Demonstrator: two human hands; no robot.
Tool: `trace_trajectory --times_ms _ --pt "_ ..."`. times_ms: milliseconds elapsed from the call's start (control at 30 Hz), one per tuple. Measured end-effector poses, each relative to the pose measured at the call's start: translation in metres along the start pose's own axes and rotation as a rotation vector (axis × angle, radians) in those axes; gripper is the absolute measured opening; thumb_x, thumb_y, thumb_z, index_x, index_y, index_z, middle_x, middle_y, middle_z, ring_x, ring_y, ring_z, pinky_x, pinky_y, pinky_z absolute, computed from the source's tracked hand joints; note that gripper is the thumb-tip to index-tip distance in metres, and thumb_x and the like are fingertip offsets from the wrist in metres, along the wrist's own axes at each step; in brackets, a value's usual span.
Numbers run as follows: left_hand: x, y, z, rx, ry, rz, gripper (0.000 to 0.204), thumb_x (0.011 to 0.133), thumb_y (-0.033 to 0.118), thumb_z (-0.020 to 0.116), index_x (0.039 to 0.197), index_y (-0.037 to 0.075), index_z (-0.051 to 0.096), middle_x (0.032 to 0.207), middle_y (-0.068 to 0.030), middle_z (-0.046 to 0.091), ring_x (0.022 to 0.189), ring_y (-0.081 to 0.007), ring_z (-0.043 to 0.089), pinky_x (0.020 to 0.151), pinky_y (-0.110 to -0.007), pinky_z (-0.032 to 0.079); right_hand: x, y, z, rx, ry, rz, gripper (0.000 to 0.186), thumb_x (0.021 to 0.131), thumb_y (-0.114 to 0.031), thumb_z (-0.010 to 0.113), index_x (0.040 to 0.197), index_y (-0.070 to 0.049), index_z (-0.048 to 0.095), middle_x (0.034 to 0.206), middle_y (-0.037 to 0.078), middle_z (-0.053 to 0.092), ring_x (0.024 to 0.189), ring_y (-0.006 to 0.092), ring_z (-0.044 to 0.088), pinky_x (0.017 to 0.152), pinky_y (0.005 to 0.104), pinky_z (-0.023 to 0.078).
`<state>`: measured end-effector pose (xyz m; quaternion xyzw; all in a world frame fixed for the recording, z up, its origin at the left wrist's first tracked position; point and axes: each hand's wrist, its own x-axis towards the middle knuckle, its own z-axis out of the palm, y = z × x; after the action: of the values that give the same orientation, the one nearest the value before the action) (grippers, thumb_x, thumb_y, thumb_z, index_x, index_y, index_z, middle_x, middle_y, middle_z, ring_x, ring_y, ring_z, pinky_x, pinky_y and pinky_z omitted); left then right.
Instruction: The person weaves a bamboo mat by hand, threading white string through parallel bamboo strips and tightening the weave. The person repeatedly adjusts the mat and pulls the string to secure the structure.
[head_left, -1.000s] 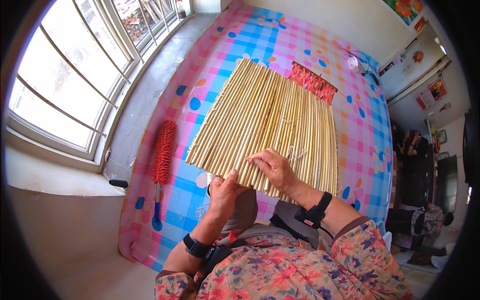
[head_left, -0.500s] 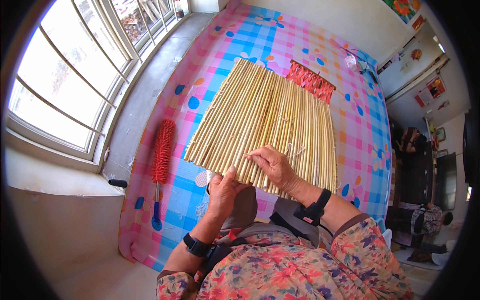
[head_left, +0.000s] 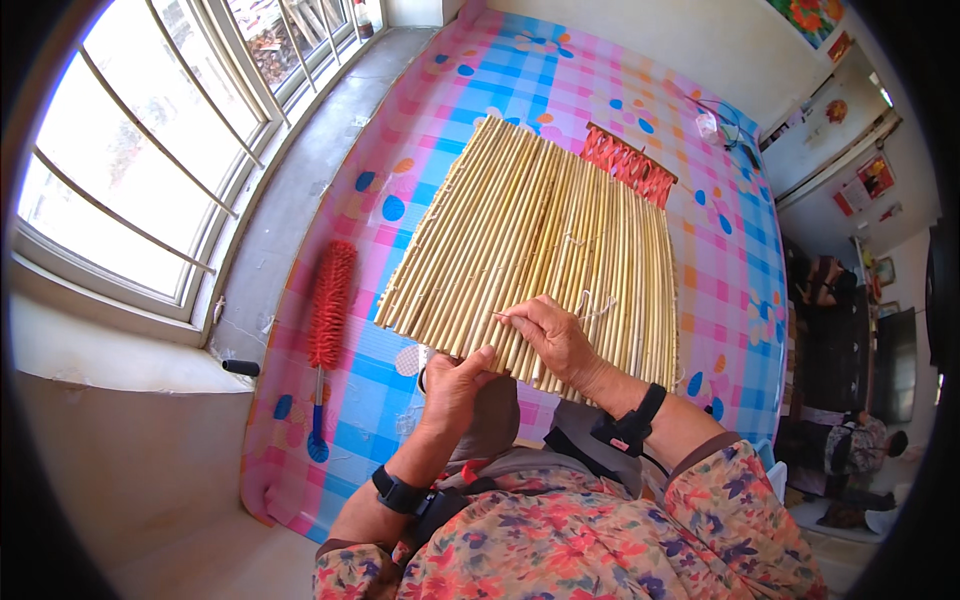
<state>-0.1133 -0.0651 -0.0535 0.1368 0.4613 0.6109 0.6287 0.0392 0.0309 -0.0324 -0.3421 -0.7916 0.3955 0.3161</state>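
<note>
A mat of pale yellow stalks [head_left: 510,230], laid side by side and stitched together, lies tilted in front of me, its near edge over my lap. My left hand [head_left: 452,390] grips that near edge, thumb on top and the other fingers hidden underneath. Over the mat's near part, my right hand [head_left: 556,345] is closed in a pinch. A thin needle-like thing [head_left: 501,315] pokes out from its fingertips, close above the stalks. Loose white thread [head_left: 598,304] lies on the mat just beyond my right hand.
A red bristle brush [head_left: 331,310] with a blue handle end lies at the left on the checked, flowered sheet [head_left: 375,410]. Beyond the mat sits a red woven piece on a dark rod [head_left: 630,168]. A barred window [head_left: 140,150] flanks the left; another person [head_left: 858,443] is far right.
The whole view has shifted slightly. My right hand still pinches the needle-like thing, and my left hand keeps its grip on the mat's edge.
</note>
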Motion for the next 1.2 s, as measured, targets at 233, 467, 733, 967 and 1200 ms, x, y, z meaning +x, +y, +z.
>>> trace_trajectory --times_ms 233,467,733,967,1200 --pt "0.002 0.000 -0.009 -0.217 -0.126 0.007 0.053 0.100 0.038 0.053 0.130 -0.005 0.046 0.119 -0.0191 0.063 0.106 -0.0295 0.067 0.088 -0.045 0.057 0.001 0.002 0.000 0.004 0.000 0.016 0.014 0.096 -0.014 0.060 0.101 -0.004 0.067 0.086 0.010 0.065 0.084 0.0257 0.061 0.076 0.0348 0.050" --pt "0.005 -0.002 -0.014 -0.158 -0.135 -0.015 0.044 0.100 0.030 0.051 0.127 -0.005 0.048 0.119 -0.0194 0.063 0.104 -0.0305 0.067 0.088 -0.050 0.056 0.000 0.001 0.000 0.010 -0.009 0.031 0.013 0.095 -0.013 0.060 0.101 -0.004 0.068 0.085 0.010 0.065 0.084 0.0244 0.062 0.077 0.0336 0.050" --pt "-0.006 -0.008 -0.006 -0.178 -0.101 -0.004 0.044 0.101 0.028 0.053 0.128 -0.006 0.047 0.122 -0.0183 0.061 0.111 -0.0266 0.063 0.095 -0.044 0.053 0.003 0.004 -0.001 0.048 0.012 0.041 0.015 0.096 -0.016 0.058 0.101 -0.005 0.067 0.087 0.011 0.065 0.085 0.0263 0.062 0.078 0.0352 0.050" --pt "-0.028 -0.018 0.008 -0.114 -0.237 -0.261 0.039 0.097 0.022 0.061 0.117 -0.009 0.047 0.113 -0.0189 0.058 0.109 -0.0318 0.061 0.099 -0.046 0.050 0.003 0.005 -0.003 0.036 -0.040 0.088 0.017 0.098 -0.016 0.058 0.104 -0.004 0.068 0.095 0.009 0.067 0.093 0.0215 0.065 0.083 0.0320 0.050" --pt "-0.011 -0.022 0.026 0.003 -0.224 -0.286 0.038 0.096 0.019 0.062 0.117 -0.010 0.048 0.109 -0.0116 0.059 0.098 -0.0208 0.062 0.089 -0.043 0.054 0.003 0.003 0.000 0.061 -0.004 0.060 0.017 0.097 -0.019 0.058 0.102 -0.006 0.067 0.090 0.009 0.066 0.090 0.0264 0.061 0.082 0.0364 0.050"
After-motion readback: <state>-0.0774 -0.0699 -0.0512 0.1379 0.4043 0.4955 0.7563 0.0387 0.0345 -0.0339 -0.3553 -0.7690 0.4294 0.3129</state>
